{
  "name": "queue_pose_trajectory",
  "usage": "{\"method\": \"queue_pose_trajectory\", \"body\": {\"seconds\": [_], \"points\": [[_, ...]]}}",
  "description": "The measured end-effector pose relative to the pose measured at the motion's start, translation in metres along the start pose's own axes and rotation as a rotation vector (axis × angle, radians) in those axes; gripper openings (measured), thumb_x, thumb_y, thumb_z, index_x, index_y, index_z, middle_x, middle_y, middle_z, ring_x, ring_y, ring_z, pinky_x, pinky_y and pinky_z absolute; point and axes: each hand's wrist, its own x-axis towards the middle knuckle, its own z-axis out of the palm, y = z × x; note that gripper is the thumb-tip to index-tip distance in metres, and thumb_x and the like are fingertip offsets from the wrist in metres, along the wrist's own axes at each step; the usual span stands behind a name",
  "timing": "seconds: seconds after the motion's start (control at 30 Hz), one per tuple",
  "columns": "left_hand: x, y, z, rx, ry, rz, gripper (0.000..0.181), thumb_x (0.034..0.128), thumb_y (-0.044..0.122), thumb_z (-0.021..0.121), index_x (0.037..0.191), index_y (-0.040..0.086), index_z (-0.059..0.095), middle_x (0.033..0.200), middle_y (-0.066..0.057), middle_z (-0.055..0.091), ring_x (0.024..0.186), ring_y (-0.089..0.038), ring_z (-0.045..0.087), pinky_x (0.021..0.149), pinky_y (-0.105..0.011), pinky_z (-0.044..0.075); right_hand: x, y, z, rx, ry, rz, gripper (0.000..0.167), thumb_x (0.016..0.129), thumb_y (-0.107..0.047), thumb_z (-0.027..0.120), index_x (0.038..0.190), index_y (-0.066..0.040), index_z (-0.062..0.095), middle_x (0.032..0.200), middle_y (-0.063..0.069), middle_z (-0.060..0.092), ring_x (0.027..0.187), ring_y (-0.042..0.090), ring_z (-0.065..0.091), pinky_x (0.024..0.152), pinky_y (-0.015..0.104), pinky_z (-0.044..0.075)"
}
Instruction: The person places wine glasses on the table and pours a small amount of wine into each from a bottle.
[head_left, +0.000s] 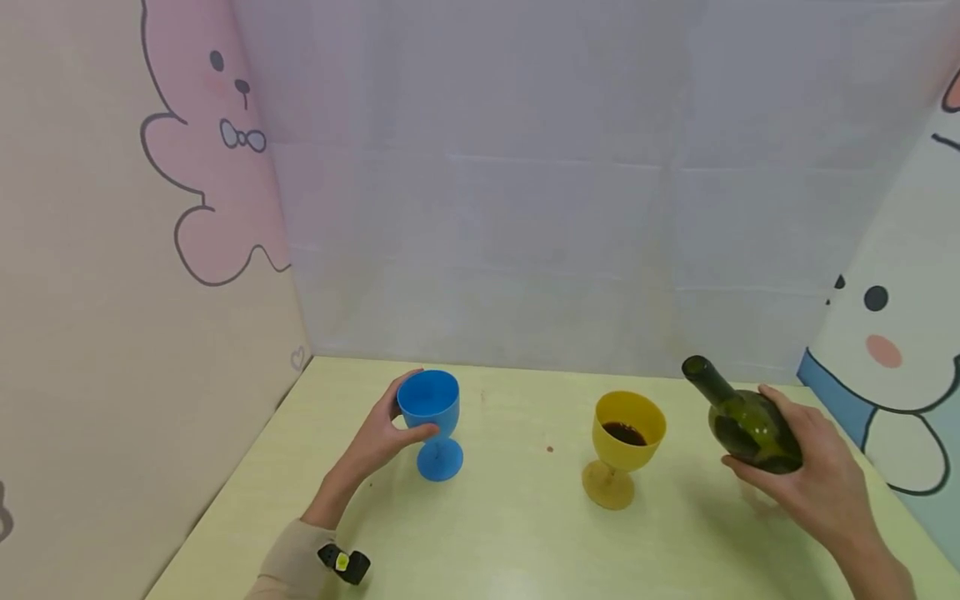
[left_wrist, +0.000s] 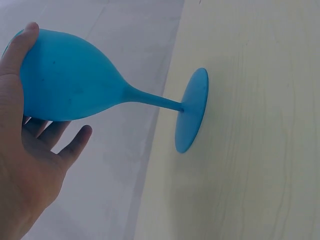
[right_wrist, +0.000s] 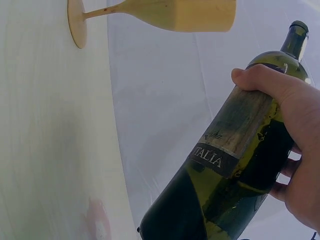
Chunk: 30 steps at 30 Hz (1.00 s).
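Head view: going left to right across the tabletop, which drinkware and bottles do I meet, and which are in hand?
Blue goblet, in the left hand → yellow goblet with dark liquid → green bottle, tilted in the right hand.

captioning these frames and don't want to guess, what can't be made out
Far fingers of the left hand: head view, hidden by the blue goblet.
Yellow goblet: right wrist view, partly cut off, top edge.
Base of the bottle: right wrist view, partly cut off, bottom edge.
Script on the label: right wrist view, blurred.
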Motion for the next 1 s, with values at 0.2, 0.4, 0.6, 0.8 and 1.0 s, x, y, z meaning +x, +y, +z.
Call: {"method": "queue_pose_trajectory", "body": {"seconds": [0.2,0.4,0.6,0.8,1.0], "points": [[-0.001,0.002,0.003,0.013,0.026,-0.004,0.088,0.0798,0.037,0.082,0.152,0.022,0.033,0.151,-0.014,0.044,0.137,-0.044,0.044,0.102,-0.063,0.045,0.007,-0.003,-0.003,0.004,0.032,-0.071,0.112,0.047,-0.02,0.099,0.147,-0.015,0.048,0.117,0.025,0.059,0.096,0.033,0.049,0.075,0.019,0.027],[-0.001,0.004,0.006,0.033,0.063,0.022,0.086,0.0805,0.036,0.081,0.151,0.02,0.034,0.149,-0.015,0.047,0.135,-0.043,0.046,0.099,-0.062,0.048,0.02,-0.012,-0.006,-0.007,0.067,-0.154,0.11,0.045,-0.023,0.098,0.145,-0.016,0.052,0.118,0.023,0.059,0.094,0.032,0.051,0.075,0.025,0.029],[0.001,0.005,0.009,0.04,0.061,0.029,0.084,0.0813,0.035,0.081,0.15,0.02,0.035,0.148,-0.015,0.048,0.134,-0.043,0.047,0.099,-0.061,0.048,0.031,-0.022,-0.008,-0.057,0.127,-0.26,0.104,0.069,-0.087,0.057,0.138,-0.01,0.058,0.112,0.024,0.061,0.089,0.036,0.054,0.073,0.035,0.032],[0.0,0.006,0.01,0.041,0.065,0.03,0.084,0.0806,0.034,0.082,0.15,0.02,0.036,0.147,-0.014,0.049,0.134,-0.042,0.047,0.099,-0.061,0.049,0.045,-0.037,-0.008,-0.068,0.179,-0.346,0.1,0.076,-0.087,0.046,0.135,-0.008,0.061,0.109,0.024,0.063,0.087,0.037,0.056,0.073,0.038,0.035],[-0.003,0.005,0.009,0.031,0.072,0.029,0.084,0.0808,0.034,0.081,0.15,0.019,0.035,0.148,-0.014,0.048,0.134,-0.042,0.047,0.099,-0.062,0.048,0.057,-0.051,-0.008,-0.076,0.178,-0.393,0.095,0.078,-0.086,0.045,0.135,-0.011,0.061,0.111,0.021,0.065,0.091,0.036,0.058,0.073,0.04,0.038]]}}
